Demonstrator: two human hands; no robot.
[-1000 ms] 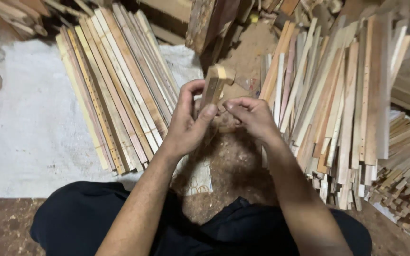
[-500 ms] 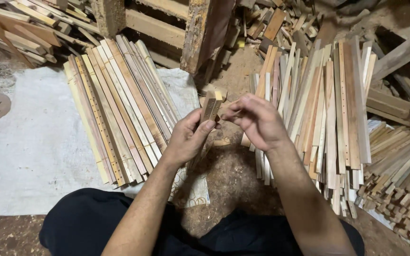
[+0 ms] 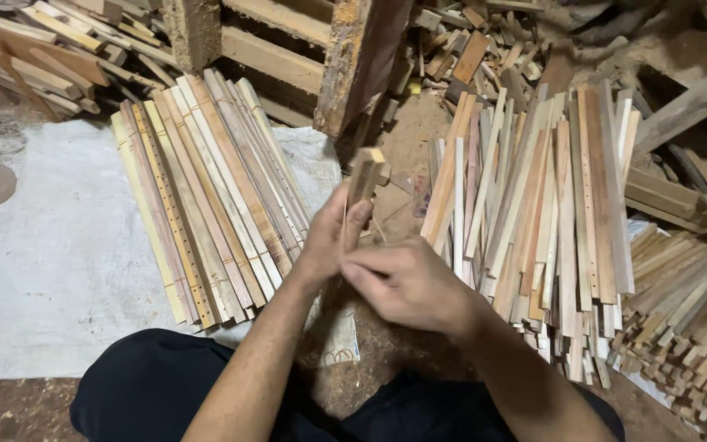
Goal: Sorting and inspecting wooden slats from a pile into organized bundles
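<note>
My left hand (image 3: 329, 245) grips a short wooden stick (image 3: 362, 184) held nearly upright over the sawdust between my knees. My right hand (image 3: 407, 282) sits just below and to the right of it, fingers curled and touching the stick's lower part beside the left thumb. What the right fingers enclose is hidden by the hand itself. A row of long wooden slats (image 3: 206, 205) lies to the left of my hands, and a second pile of slats (image 3: 542, 221) lies to the right.
A white sheet (image 3: 42, 262) covers the ground on the left under the slats. An upright wooden post (image 3: 362, 65) stands ahead. Short offcuts (image 3: 689, 319) are heaped at the right, more scrap wood (image 3: 484, 49) at the back. My dark-clothed legs (image 3: 149, 393) fill the bottom.
My right hand has dropped from the stick's upper part to below my left hand. The stick now stands more upright. The view has tilted a little downward.
</note>
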